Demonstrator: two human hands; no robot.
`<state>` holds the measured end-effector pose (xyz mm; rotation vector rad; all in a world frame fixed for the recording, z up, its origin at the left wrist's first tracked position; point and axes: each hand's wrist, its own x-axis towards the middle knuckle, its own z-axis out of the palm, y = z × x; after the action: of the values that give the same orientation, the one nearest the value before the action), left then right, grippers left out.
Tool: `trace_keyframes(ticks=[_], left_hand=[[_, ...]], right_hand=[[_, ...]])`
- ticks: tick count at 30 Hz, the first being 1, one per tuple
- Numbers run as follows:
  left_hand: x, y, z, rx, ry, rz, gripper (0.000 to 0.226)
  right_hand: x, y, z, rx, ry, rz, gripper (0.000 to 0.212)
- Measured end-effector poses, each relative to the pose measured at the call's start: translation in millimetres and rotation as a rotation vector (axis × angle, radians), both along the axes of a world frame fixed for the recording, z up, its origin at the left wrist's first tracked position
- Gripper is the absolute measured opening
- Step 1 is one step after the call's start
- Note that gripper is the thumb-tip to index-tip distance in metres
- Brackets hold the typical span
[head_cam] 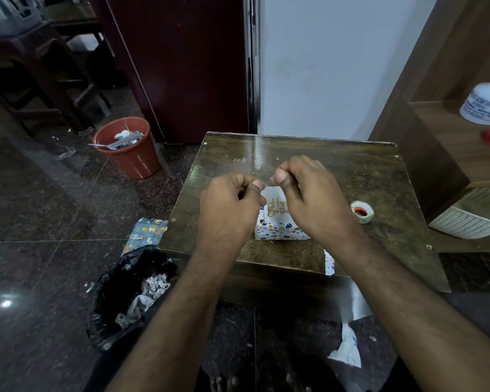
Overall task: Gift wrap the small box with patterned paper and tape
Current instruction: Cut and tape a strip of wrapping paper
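Both forearms reach in from the near edge, and the box [277, 219], already in patterned paper with gold lettering on top, sits on the desk [351, 176] directly beneath and between the hands. Left hand [229, 205] and right hand [309, 193] hover just above it, thumbs and fingers pinched, seemingly stretching a clear strip of tape [266, 181] between them; the strip is hard to make out. The tape roll [362, 212] lies near the right hand. Pressing straight down looks the likely move.
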<state>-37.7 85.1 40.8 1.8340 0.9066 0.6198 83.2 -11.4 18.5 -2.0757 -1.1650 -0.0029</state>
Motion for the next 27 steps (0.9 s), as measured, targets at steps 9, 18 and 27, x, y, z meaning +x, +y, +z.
trace_keyframes(ticks=[9,18,27], left_hand=[[-1,5,-5,0.124,0.078,0.039,0.037],[4,5,-15,0.2,0.204,-0.031,0.051],[-1,1,-6,0.383,0.409,-0.06,0.031]], right_hand=[[4,18,-1,-0.098,0.008,-0.014,0.023],[0,26,-1,-0.256,-0.125,-0.05,0.027],[-3,29,0,-0.282,-0.187,-0.068,0.029]])
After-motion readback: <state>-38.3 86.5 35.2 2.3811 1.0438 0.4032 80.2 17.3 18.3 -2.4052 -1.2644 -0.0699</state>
